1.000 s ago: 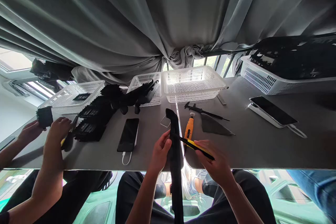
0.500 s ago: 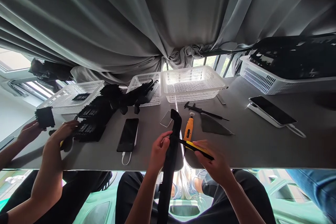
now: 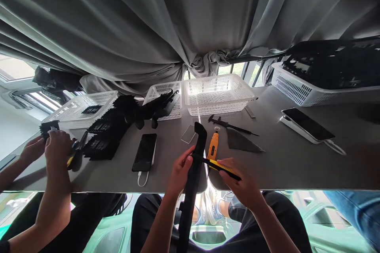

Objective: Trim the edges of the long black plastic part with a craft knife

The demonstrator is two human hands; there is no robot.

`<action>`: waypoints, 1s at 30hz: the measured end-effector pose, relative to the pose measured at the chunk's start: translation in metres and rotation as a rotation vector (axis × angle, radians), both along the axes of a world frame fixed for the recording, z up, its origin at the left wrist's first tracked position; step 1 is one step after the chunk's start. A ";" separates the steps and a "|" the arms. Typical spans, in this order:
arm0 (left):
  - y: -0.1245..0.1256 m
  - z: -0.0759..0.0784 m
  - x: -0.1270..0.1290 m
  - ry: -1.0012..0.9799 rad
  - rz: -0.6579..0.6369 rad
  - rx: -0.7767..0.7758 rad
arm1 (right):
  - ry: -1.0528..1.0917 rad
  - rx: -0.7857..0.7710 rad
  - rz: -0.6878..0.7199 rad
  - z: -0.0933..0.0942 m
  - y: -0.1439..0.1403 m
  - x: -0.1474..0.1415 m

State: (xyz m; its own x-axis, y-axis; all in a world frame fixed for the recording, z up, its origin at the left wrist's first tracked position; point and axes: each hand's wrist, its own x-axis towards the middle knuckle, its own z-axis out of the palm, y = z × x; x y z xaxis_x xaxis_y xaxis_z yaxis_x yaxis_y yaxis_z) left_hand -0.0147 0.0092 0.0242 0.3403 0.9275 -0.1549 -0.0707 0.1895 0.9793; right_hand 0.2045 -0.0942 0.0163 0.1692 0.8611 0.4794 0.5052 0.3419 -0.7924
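Note:
My left hand (image 3: 181, 166) is closed around a long black plastic part (image 3: 192, 184), which slants up from my lap over the table edge and bends at its top end. In my right hand (image 3: 242, 184) is a yellow and black utility knife (image 3: 224, 169). Its dark front end meets the side of the black part close to my left fingertips; whether the edge cuts in is too small to see. Just beyond the knife lies an orange rotary tool (image 3: 213, 145) with a round white tip. A black caliper (image 3: 233, 125) and a dark triangular sheet (image 3: 242, 141) rest behind it.
White baskets (image 3: 219, 104) line the back of the table. A phone (image 3: 144, 152) with a cable lies left, another phone (image 3: 308, 124) right. At far left a co-worker's hands (image 3: 56, 146) handle a small black part beside stacked black parts (image 3: 103, 136). A clear plate (image 3: 188, 134) lies centrally.
The top of the black part has tilted slightly right, while the knife stays against it. The co-worker's right hand has moved left from the stack to the small black part.

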 end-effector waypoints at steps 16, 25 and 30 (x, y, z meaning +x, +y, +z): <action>0.000 0.005 0.002 0.055 0.016 0.070 | -0.006 0.014 -0.085 -0.002 0.002 -0.001; 0.000 0.006 0.003 0.046 0.029 0.060 | 0.013 -0.017 -0.102 -0.003 0.003 -0.002; -0.001 0.007 0.004 -0.033 0.069 0.008 | 0.011 0.016 -0.113 -0.002 0.000 0.000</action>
State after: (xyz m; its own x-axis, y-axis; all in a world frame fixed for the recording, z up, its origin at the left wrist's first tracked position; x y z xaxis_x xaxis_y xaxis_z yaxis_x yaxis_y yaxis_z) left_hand -0.0105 0.0082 0.0311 0.2805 0.9500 -0.1368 -0.1158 0.1750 0.9777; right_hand 0.2045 -0.0944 0.0142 0.2702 0.8285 0.4904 0.5326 0.2957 -0.7930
